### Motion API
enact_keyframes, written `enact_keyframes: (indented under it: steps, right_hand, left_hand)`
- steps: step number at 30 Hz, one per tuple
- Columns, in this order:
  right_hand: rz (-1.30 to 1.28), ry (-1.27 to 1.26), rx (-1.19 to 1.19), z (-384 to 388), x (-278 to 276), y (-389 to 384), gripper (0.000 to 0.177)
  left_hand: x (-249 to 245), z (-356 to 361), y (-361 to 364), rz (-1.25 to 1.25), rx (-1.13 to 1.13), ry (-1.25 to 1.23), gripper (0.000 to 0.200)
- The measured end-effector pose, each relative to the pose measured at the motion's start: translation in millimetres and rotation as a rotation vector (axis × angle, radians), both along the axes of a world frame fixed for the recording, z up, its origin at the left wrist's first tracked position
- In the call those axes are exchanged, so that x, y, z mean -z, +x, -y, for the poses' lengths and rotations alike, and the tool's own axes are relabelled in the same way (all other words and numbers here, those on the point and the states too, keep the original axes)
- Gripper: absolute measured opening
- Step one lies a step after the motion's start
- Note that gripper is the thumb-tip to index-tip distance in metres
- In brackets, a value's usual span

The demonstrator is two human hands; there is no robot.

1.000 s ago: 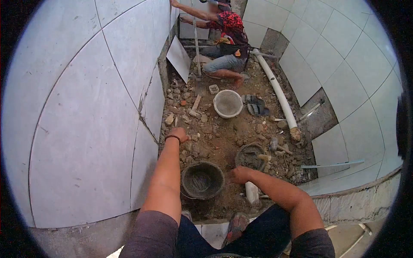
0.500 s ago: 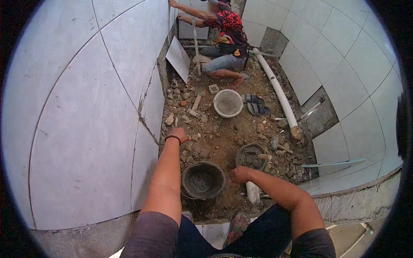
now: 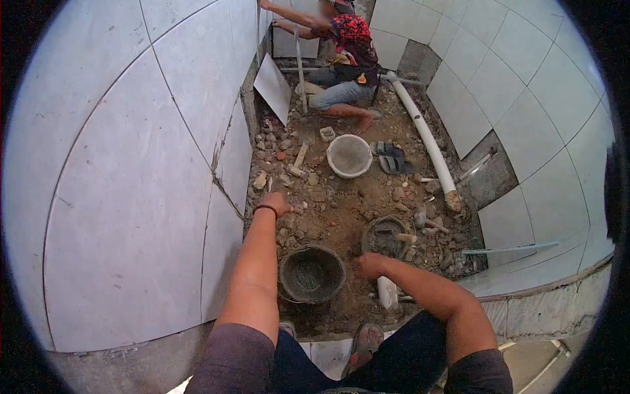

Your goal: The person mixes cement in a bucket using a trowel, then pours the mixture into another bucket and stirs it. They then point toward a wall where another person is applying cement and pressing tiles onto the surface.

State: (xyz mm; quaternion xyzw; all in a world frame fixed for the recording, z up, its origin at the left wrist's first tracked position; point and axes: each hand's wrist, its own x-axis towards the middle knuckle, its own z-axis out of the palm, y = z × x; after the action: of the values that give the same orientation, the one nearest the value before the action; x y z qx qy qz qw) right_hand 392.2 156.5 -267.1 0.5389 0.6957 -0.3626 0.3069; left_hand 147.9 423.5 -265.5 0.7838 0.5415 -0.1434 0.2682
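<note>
My left hand [image 3: 276, 205], with a dark bracelet at the wrist, is closed and reaches low over the rubble near the left wall. A thin pale piece [image 3: 270, 184] shows just beyond its knuckles; I cannot tell if it is held. My right hand [image 3: 371, 266] is curled closed beside the rim of a dark bucket [image 3: 312, 274], its palm side hidden. Grey mortar residue coats the inside of that bucket. Just beyond my right hand sits a round mortar pan [image 3: 380, 238] with a wooden-handled tool [image 3: 405, 238] in it.
A white bucket [image 3: 349, 156] of grey material stands mid-floor beside sandals [image 3: 392, 159]. A co-worker [image 3: 351, 56] squats at the back by the left wall, near a leaning tile [image 3: 273, 90]. A white pipe [image 3: 423, 134] runs along the right; rubble covers the floor.
The view has shifted very slightly. Both my hands stay in nearly the same places, and the co-worker's head and torso have moved a little.
</note>
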Motion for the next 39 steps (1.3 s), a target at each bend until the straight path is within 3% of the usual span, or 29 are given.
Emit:
enact_keyframes:
  steps: [2, 5, 8, 10, 13, 17, 20, 21, 27, 31, 34, 37, 39]
  right_hand:
    - [0.025, -0.008, 0.094, 1.0, -0.4, 0.3, 0.051]
    - [0.01, -0.009, 0.089, -3.2, -46.9, -15.9, 0.048]
    - [0.096, -0.145, 0.134, -8.3, -34.1, -13.4, 0.045]
    - [0.057, -0.087, -0.018, -5.5, 4.2, 1.6, 0.046]
    - [0.093, -0.035, -0.091, 3.0, 28.6, 13.9, 0.047]
    - [-0.002, -0.116, 0.074, -5.8, -18.8, -0.9, 0.054]
    - [0.009, 0.011, 0.097, 0.4, -29.4, -7.4, 0.057]
    - [0.009, -0.006, 0.107, 0.7, -32.8, -7.8, 0.057]
    - [0.03, 0.003, 0.1, 1.2, -33.4, -6.0, 0.058]
    - [0.037, -0.043, 0.113, -0.8, -17.2, 1.2, 0.055]
    - [-0.004, 0.006, 0.075, -0.5, -27.2, 0.4, 0.054]
    - [-0.043, 0.057, 0.086, -0.1, -42.1, -4.3, 0.054]
    - [-0.049, 0.072, 0.085, 0.8, -35.8, -2.1, 0.054]
  left_hand:
    - [-3.7, 2.4, -0.5, 0.012, -0.001, 0.013, 0.048]
    - [-8.8, -2.1, 0.3, -0.035, 0.026, -0.057, 0.049]
    - [-33.6, 9.0, 2.9, -0.067, 0.047, -0.053, 0.046]
    - [-33.1, 11.3, -0.2, -0.047, 0.084, -0.002, 0.044]
    - [-23.2, 9.8, -4.3, 0.005, -0.007, -0.053, 0.042]
    - [-0.6, -1.3, -7.0, -0.078, -0.081, -0.027, 0.044]
    - [-15.4, -2.4, -15.7, -0.058, -0.251, -0.207, 0.045]
    - [-12.8, -5.3, -17.7, -0.151, -0.207, -0.198, 0.051]
    - [-50.7, 21.9, -25.2, -0.349, -0.499, 0.196, 0.086]
    - [-56.7, 20.6, -34.4, -0.439, -0.518, 0.182, 0.088]
    - [-47.3, 14.7, -37.3, -0.488, -0.522, 0.143, 0.104]
    - [-43.4, 13.1, -34.9, -0.525, -0.556, 0.152, 0.102]
    - [-41.2, 10.8, -35.8, -0.584, -0.443, 0.104, 0.099]
